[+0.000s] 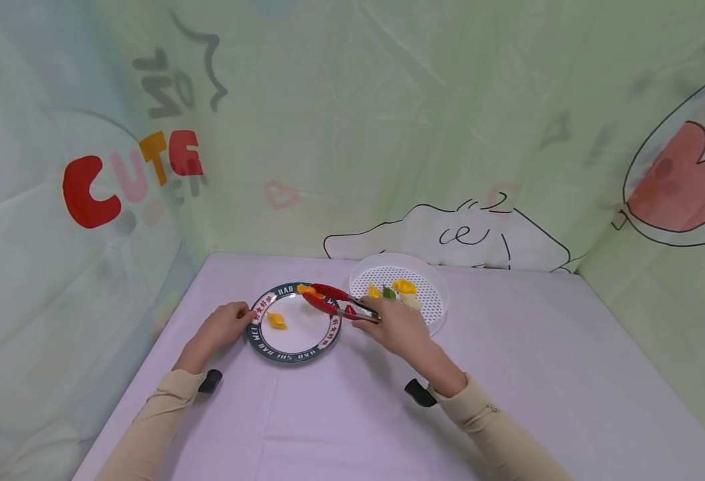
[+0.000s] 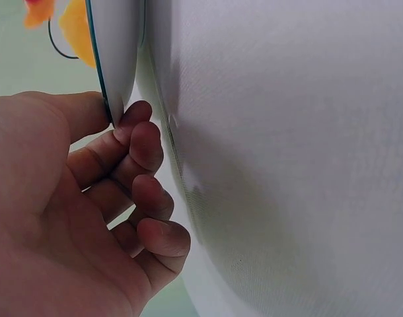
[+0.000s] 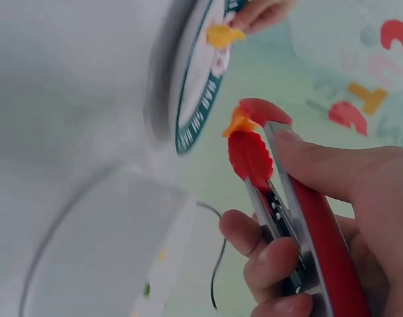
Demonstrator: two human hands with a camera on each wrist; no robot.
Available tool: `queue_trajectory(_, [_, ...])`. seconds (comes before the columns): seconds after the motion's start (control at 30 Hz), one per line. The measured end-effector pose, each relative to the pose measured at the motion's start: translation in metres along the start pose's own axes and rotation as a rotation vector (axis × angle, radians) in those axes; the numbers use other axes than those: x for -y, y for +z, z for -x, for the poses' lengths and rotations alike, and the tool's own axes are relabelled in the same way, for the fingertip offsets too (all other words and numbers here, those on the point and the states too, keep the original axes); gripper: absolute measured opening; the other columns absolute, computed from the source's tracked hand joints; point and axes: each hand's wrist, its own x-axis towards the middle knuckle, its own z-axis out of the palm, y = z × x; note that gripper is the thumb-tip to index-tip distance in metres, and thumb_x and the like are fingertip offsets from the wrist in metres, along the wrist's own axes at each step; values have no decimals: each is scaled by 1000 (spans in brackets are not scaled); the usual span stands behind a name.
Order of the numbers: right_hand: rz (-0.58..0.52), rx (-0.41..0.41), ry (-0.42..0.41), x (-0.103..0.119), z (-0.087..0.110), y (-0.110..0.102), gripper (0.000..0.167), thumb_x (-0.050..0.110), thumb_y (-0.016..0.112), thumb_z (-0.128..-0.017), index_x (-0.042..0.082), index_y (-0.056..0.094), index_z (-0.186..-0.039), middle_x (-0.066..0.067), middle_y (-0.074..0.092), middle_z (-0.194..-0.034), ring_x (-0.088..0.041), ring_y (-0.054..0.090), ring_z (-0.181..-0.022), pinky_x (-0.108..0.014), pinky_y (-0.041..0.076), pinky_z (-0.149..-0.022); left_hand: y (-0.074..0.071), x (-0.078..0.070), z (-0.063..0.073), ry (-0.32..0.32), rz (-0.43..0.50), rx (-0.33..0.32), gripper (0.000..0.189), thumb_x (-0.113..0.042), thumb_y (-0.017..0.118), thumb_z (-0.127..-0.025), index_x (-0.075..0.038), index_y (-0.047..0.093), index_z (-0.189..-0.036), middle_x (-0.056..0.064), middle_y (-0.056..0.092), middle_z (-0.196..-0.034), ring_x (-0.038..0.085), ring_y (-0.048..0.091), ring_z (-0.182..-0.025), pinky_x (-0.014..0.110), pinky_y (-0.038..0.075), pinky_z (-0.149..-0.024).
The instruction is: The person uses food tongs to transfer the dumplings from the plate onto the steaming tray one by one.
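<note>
My left hand point(image 1: 223, 325) pinches the left rim of a white plate point(image 1: 256, 337) with a dark green lettered border. In the left wrist view, the thumb lies on top of the rim and fingertips are beneath it. A small yellow dumpling-shaped piece point(image 1: 277, 321) lies on the plate. My right hand point(image 1: 399, 329) grips red-and-silver tongs point(image 3: 320, 238), thumb on one arm and fingers curled round the other. Between the red tips of the tongs is a small orange piece point(image 3: 240, 123), held above the far side of the plate.
Right of the plate stands a round white perforated tray point(image 1: 433, 304). It holds yellow pieces point(image 1: 404, 286), a green piece point(image 1: 388, 292) and a whitish piece point(image 1: 410, 301). A lavender cloth point(image 1: 328, 427) covers the table. Printed curtains point(image 1: 304, 133) close off the back and sides.
</note>
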Motion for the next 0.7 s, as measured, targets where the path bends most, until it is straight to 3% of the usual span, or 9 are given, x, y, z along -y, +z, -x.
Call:
queue_trajectory(0.17, [38, -16, 35, -34, 7, -24, 56, 43, 78, -86, 13, 66, -132, -10, 72, -115, -21, 60, -83, -28, 44, -59, 0, 3, -2, 4, 3, -3, 27, -31, 55, -103, -7, 63, -94, 5, 56, -77, 19, 52, -73, 29, 41, -63])
queue_trajectory(0.37, [105, 23, 82, -72, 3, -48, 57, 43, 74, -89, 8, 63, -133, -15, 72, -114, -22, 57, -76, -29, 40, -55, -1, 2, 0, 7, 15, 1, 26, -29, 55, -103, -7, 62, -93, 6, 55, -76, 19, 52, -72, 29, 40, -62])
queue_trajectory(0.6, [122, 89, 115, -93, -12, -65, 54, 42, 72, -90, 2, 65, -126, -8, 65, -81, -20, 52, -64, -28, 37, -52, 0, 1, 1, 2, 16, -3, 24, -28, 55, -103, -7, 62, -93, 6, 56, -77, 19, 52, -73, 29, 40, -63])
queue_trajectory(0.7, [143, 119, 137, -100, -22, -67, 54, 42, 72, -91, 1, 65, -126, -8, 62, -78, -21, 52, -65, -28, 38, -52, 0, -1, 2, 0, 20, 2, 24, -28, 55, -103, -8, 62, -92, 5, 56, -78, 19, 52, -74, 29, 40, -63])
